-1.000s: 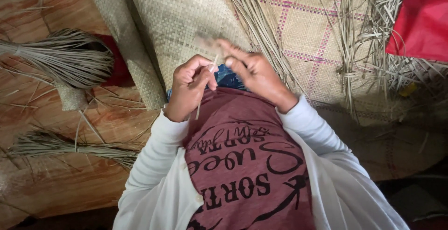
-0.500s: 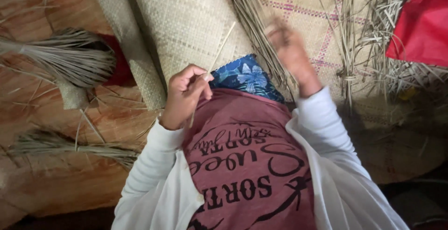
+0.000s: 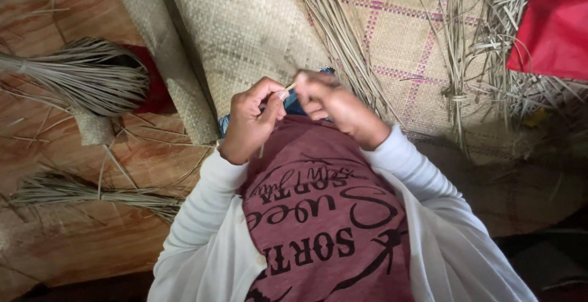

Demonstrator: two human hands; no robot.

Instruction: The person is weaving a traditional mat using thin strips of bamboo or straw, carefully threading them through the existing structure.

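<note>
Seen from the head camera, both hands meet just above the maroon shirt (image 3: 324, 228), at the near edge of the woven mat (image 3: 245, 32). The left hand (image 3: 254, 118) curls its fingers (image 3: 269, 107) pressed together, pinching one end of a thin pale straw strip (image 3: 289, 86). The right hand (image 3: 334, 103) closes its own fingers (image 3: 309, 81) on the other end, so the strip spans the small gap between the two hands, right over the mat's edge.

By its look the strip is very light, dry and flexible along its length, yet likely to crease or split if bent sharply. It seems best held as it is now, close to the ends between thumb and fingertip, with gentle pull rather than squeeze.

Much is hard to read. The strip shows only as a short sliver; whether it runs on below the left hand I cannot tell. The right hand is blurred, so the exact lie of each finger is unclear. A blue patterned cloth (image 3: 297, 103) peeks out behind the hands, mostly covered by them. Loose straw (image 3: 343, 38) lies across the mat beyond the hands. Left of the mat, two straw bundles (image 3: 79, 84) rest on the wooden floor (image 3: 55, 8). A red cloth (image 3: 554, 29), right of the mat, is cut off by the frame.
</note>
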